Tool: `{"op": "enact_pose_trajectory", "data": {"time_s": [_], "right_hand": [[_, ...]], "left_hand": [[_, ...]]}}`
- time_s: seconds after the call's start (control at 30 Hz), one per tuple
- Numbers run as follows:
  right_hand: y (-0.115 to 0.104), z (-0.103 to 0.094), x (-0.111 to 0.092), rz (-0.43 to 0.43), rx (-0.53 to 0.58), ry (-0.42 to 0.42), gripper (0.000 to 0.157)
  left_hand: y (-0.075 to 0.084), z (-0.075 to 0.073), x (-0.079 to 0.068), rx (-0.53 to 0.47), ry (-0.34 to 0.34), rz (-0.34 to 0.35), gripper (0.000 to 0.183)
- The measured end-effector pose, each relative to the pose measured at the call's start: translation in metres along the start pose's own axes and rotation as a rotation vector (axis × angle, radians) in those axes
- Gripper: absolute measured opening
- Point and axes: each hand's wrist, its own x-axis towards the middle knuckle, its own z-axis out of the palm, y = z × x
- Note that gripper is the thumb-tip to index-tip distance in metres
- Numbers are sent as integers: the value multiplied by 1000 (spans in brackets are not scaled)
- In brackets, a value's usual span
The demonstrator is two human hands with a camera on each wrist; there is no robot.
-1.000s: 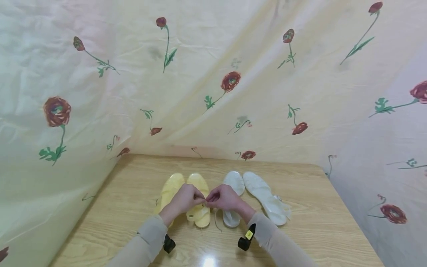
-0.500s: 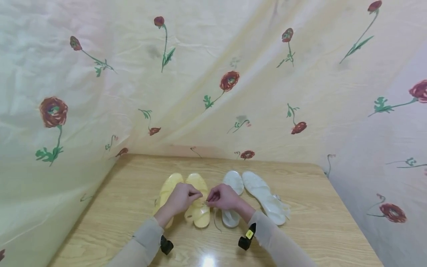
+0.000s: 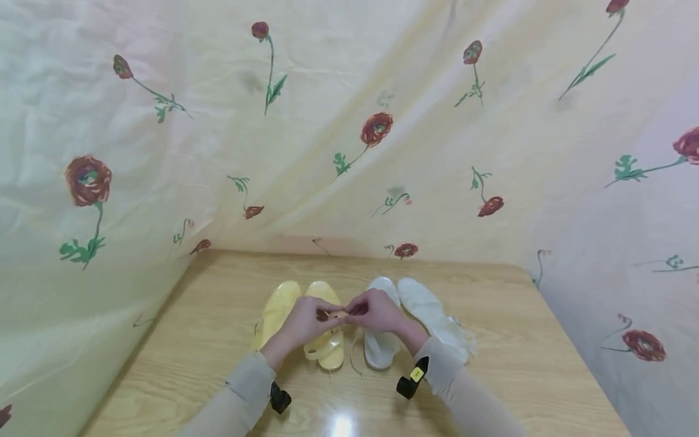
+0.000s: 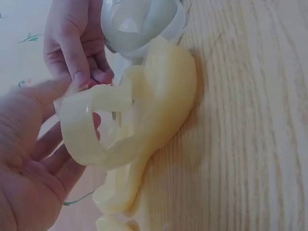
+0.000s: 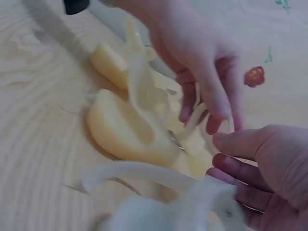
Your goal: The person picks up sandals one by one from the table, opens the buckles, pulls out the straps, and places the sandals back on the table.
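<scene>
Both grips pinch the same thing: the left hand [image 3: 303, 321] holds the pale yellow ankle strap [image 4: 77, 127] between thumb and fingers, and the right hand [image 3: 379, 312] pinches it just beside, seemingly near the strap's end, though blur and overlapping fingers make the exact spot hard to tell. From there the strap curves in a raised loop back to the inner yellow sandal [image 3: 331, 362], which lies on the wood-grain worktop [image 3: 519, 340] below the hands. A small metal buckle [image 5: 177, 140] shows at that sandal's side, apart from the fingers. To its left lies the outer yellow sandal [image 3: 281, 303], partly covered by the left hand. On the right, the inner white sandal [image 3: 380, 352] lies partly beneath the right hand, and the outer white sandal [image 3: 428, 309] slants outward, toe beside its mate's. Flower-printed cloth [image 3: 306, 152] hangs behind the worktop and along both sides
</scene>
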Motion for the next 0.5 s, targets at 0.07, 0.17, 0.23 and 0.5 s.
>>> {"op": "enact_pose_trajectory", "data": {"time_s": [0.07, 0.17, 0.23, 0.5], "right_hand": [[1, -8, -2, 12, -14, -5, 10], [3, -19, -7, 36, -73, -11, 8], [4, -26, -11, 53, -128, -10, 5], [8, -45, -20, 76, -251, -103, 14]], "left_hand": [[0, 0, -1, -34, -3, -1, 32], [-2, 0, -4, -33, -7, -11, 38], [-4, 0, -6, 10, -14, -19, 38], [1, -8, -19, 208, -75, -63, 20]]}}
